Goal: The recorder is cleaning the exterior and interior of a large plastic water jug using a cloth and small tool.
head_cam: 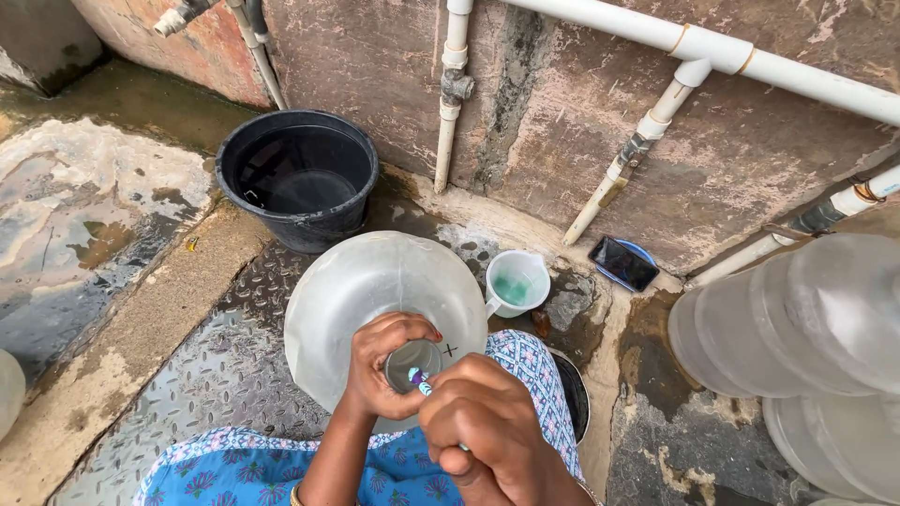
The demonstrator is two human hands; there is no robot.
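Currently left hand wraps the neck of the big clear jug propped against the knees; right hand pinches a small brush at its mouth. Risk: wet grip slips, jug rolls off toward the black bucket, or brush drops inside.

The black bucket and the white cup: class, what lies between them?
In the head view, the clear jug's rounded base sits between the bucket and cup.
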